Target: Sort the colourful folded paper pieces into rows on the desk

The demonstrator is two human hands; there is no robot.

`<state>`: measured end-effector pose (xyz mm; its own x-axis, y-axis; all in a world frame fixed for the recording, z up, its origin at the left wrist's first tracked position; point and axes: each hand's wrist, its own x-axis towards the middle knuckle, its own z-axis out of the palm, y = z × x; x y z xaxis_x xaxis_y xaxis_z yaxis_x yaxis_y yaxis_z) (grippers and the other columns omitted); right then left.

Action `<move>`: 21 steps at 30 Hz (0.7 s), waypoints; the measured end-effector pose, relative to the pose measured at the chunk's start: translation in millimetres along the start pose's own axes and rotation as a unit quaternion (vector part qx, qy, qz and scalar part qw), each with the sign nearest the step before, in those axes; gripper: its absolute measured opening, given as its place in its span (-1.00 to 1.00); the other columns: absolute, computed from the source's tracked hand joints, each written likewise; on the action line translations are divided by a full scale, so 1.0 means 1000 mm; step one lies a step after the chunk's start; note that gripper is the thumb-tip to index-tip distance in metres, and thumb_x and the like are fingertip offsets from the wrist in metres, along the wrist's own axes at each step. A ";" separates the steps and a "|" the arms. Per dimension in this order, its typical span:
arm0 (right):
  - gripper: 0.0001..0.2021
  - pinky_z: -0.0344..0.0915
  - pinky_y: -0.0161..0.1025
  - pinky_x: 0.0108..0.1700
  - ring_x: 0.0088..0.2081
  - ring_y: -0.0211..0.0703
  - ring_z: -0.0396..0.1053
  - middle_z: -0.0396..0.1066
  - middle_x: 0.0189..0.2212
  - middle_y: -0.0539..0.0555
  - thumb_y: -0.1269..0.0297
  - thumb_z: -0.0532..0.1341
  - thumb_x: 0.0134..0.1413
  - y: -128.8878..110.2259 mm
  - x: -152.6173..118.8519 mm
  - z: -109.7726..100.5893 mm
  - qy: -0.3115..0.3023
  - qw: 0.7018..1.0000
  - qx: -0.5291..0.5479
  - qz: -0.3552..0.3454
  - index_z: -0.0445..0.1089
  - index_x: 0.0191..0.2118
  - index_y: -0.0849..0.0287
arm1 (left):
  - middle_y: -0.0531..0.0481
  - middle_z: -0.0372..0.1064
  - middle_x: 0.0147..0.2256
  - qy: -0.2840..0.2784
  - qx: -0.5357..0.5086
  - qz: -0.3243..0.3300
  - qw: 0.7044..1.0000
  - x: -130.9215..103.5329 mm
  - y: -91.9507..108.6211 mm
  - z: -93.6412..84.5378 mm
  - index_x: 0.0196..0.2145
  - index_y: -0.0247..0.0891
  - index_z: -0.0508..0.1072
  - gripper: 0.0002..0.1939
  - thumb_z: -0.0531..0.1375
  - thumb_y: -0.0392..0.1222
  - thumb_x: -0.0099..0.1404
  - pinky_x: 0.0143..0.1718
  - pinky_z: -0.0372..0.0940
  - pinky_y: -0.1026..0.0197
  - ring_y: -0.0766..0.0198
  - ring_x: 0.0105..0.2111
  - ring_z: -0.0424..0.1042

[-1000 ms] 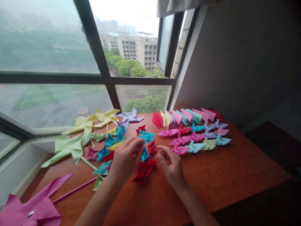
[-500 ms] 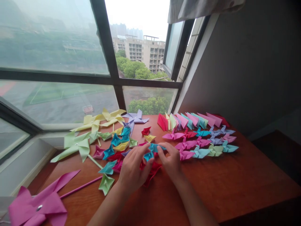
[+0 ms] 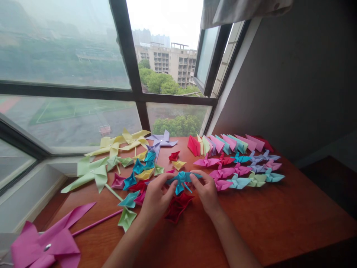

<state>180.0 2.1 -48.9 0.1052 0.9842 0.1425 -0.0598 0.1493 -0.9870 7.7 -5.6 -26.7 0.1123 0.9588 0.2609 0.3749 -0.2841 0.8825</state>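
A blue paper crane [image 3: 182,178] is held up between my two hands over the table, its wings spread to either side. My left hand [image 3: 158,191] pinches the left wing between thumb and fingers. The right wing is gripped in the same way by my right hand [image 3: 205,188]. Beneath the crane lie red paper boats [image 3: 178,208]. To the left of my left hand sit more folded boats in several colours, among them a teal boat [image 3: 129,200] and a green boat [image 3: 127,219].
Rows of paper cranes [image 3: 238,181] stand on the right of the wooden table [image 3: 267,219], with folded paper planes [image 3: 230,142] behind. Paper pinwheels lie on the left, a large pink pinwheel [image 3: 46,242] nearest. A window [image 3: 178,97] borders the back.
My left hand has closed onto the left wing, where its fingers were looser before. The crane's wings now show spread wide between my hands.
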 end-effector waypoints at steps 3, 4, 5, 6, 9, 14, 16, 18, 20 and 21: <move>-0.82 0.39 -0.33 -0.34 -0.39 -0.22 0.44 0.48 -0.40 0.02 0.16 0.29 0.14 -0.003 -0.002 0.000 -0.048 0.999 0.001 -0.016 0.51 -0.28 0.17 | -0.02 0.51 -0.34 -0.004 -0.009 -0.014 1.000 0.001 0.002 -0.003 -0.23 -0.26 0.51 -0.81 0.20 -0.09 0.34 -0.36 0.33 0.27 0.25 -0.41 0.47; -0.83 0.39 -0.33 -0.31 -0.36 -0.22 0.44 0.48 -0.39 0.02 0.18 0.28 0.15 -0.004 -0.002 0.000 -0.065 0.998 -0.005 -0.026 0.51 -0.28 0.17 | -0.02 0.51 -0.35 -0.007 -0.011 -0.016 1.000 0.002 0.003 -0.005 -0.23 -0.26 0.51 -0.80 0.20 -0.09 0.34 -0.37 0.33 0.28 0.25 -0.41 0.46; -0.84 0.39 -0.33 -0.29 -0.34 -0.22 0.44 0.47 -0.38 0.02 0.19 0.27 0.16 -0.005 -0.003 0.000 -0.078 0.996 -0.013 -0.037 0.51 -0.28 0.17 | -0.03 0.51 -0.36 -0.010 -0.013 -0.019 1.000 0.002 0.004 -0.006 -0.23 -0.27 0.52 -0.79 0.19 -0.08 0.34 -0.38 0.33 0.29 0.26 -0.41 0.46; -0.85 0.39 -0.33 -0.27 -0.33 -0.21 0.44 0.47 -0.36 0.02 0.20 0.27 0.17 -0.007 -0.004 0.000 -0.087 0.995 -0.020 -0.047 0.51 -0.27 0.17 | -0.03 0.50 -0.36 -0.014 -0.016 -0.021 1.000 0.003 0.005 -0.007 -0.23 -0.28 0.52 -0.79 0.19 -0.08 0.34 -0.38 0.33 0.29 0.26 -0.41 0.46; -0.85 0.38 -0.32 -0.26 -0.30 -0.21 0.43 0.46 -0.34 0.03 0.21 0.26 0.19 -0.009 -0.005 0.000 -0.091 0.993 -0.037 -0.069 0.51 -0.27 0.17 | -0.03 0.50 -0.38 -0.026 -0.028 -0.028 0.999 0.003 0.007 -0.008 -0.24 -0.29 0.53 -0.78 0.20 -0.08 0.33 -0.40 0.31 0.31 0.27 -0.42 0.44; -0.82 0.32 -0.34 -0.28 -0.35 -0.24 0.38 0.44 -0.40 0.02 0.20 0.26 0.20 -0.011 -0.004 -0.002 -0.089 0.992 -0.063 -0.070 0.48 -0.34 0.19 | -0.02 0.47 -0.42 -0.046 -0.090 -0.057 0.993 0.002 0.004 -0.007 -0.31 -0.30 0.51 -0.77 0.23 -0.05 0.30 -0.43 0.30 0.31 0.28 -0.46 0.42; -0.78 0.28 -0.35 -0.32 -0.39 -0.26 0.34 0.41 -0.45 0.01 0.18 0.26 0.19 -0.013 -0.004 -0.002 -0.094 0.992 -0.058 -0.053 0.46 -0.40 0.20 | -0.01 0.46 -0.42 -0.061 -0.127 -0.074 0.987 0.002 0.003 -0.007 -0.31 -0.30 0.50 -0.76 0.24 -0.04 0.30 -0.42 0.31 0.31 0.29 -0.46 0.41; -0.75 0.25 -0.35 -0.36 -0.43 -0.28 0.30 0.37 -0.49 -0.01 0.15 0.26 0.18 -0.015 -0.005 -0.003 -0.101 0.994 -0.034 -0.021 0.45 -0.43 0.20 | -0.01 0.45 -0.42 -0.077 -0.158 -0.092 0.980 0.003 0.004 -0.007 -0.33 -0.31 0.50 -0.75 0.25 -0.03 0.29 -0.42 0.31 0.31 0.29 -0.45 0.40; -0.74 0.22 -0.35 -0.40 -0.45 -0.29 0.27 0.35 -0.51 -0.02 0.12 0.28 0.16 -0.015 -0.005 -0.004 -0.112 0.994 0.006 0.018 0.45 -0.42 0.20 | 0.00 0.44 -0.42 -0.090 -0.186 -0.113 0.972 0.004 0.007 -0.008 -0.34 -0.31 0.50 -0.74 0.28 -0.02 0.26 -0.41 0.31 0.31 0.29 -0.43 0.39; -0.74 0.21 -0.36 -0.41 -0.46 -0.30 0.26 0.35 -0.52 -0.03 0.11 0.29 0.16 -0.015 -0.005 -0.005 -0.118 0.992 0.027 0.035 0.45 -0.42 0.20 | 0.00 0.44 -0.41 -0.094 -0.204 -0.125 0.967 0.005 0.008 -0.009 -0.35 -0.31 0.50 -0.74 0.29 -0.02 0.24 -0.40 0.30 0.31 0.28 -0.42 0.39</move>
<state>185.4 -6.0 -35.2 -0.1364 0.9862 0.0938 -0.1131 0.0786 -0.9905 3.1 -3.3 -14.6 0.2442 0.9695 -0.0215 0.0225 0.0165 0.9996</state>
